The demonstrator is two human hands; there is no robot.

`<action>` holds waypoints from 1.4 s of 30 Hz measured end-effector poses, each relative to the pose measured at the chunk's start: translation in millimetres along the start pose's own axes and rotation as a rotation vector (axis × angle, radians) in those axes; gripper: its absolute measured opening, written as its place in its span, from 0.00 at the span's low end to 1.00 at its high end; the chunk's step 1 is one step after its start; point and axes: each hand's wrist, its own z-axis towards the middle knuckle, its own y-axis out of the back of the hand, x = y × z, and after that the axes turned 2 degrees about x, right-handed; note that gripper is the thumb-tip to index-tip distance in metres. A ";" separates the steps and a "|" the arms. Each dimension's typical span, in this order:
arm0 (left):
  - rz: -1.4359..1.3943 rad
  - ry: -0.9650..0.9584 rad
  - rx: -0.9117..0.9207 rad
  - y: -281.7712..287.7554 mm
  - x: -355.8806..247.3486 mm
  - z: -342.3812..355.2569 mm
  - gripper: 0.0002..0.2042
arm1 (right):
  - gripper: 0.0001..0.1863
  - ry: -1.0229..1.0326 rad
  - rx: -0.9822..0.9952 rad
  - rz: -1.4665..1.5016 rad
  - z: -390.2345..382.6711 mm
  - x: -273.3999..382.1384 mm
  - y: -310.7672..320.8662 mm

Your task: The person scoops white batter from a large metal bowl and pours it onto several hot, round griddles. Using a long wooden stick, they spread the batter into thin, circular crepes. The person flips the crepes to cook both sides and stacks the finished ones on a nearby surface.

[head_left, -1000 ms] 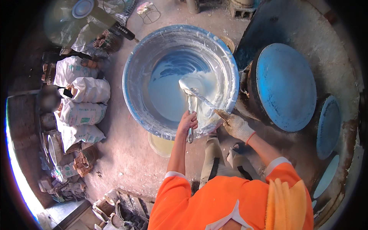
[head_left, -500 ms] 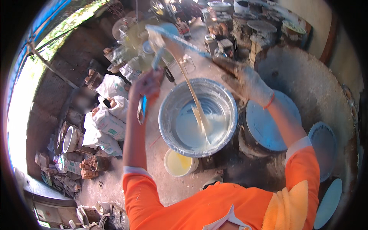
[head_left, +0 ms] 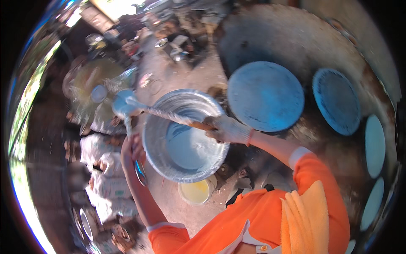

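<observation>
My right hand (head_left: 226, 129), in a whitish glove, grips the long handle of a ladle (head_left: 124, 103). Its bowl, coated pale, is held beyond the left rim of a big metal basin (head_left: 157, 164). Pale, batter-like liquid (head_left: 190, 146) lies in that basin. My bare left hand (head_left: 133, 149) is closed round a slim utensil with a shiny metal handle end (head_left: 140, 172). The upper part of this utensil reaches the ladle's bowl; blur hides its exact shape and whether they touch.
A small pail (head_left: 195, 192) with yellowish liquid stands below the basin. To the right, a large round pan (head_left: 265, 96) and another round pan (head_left: 337, 101) sit by a curved wall. White sacks (head_left: 112, 186) are stacked at the left. Plastic-covered round ware (head_left: 99, 94) stands upper left.
The view has swung to the right. The ladle has come down from above the basin to beyond its left rim, and the stream pouring from it has stopped.
</observation>
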 end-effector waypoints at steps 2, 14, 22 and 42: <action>0.312 -0.115 0.036 -54.7 36.2 -8.3 0.08 | 0.20 0.189 -0.275 -0.493 -45.2 -63.4 17.2; 0.438 0.344 0.438 -263.2 273.9 45.2 0.09 | 0.27 -0.021 -0.960 0.117 -226.5 -208.4 42.7; 1.942 -0.388 0.461 -268.8 352.4 79.1 0.30 | 0.24 -0.468 -0.940 -0.462 -206.6 -208.9 80.1; 1.719 -0.399 0.522 -235.2 348.3 175.7 0.31 | 0.21 -0.716 -1.028 -0.511 -202.9 -176.7 40.4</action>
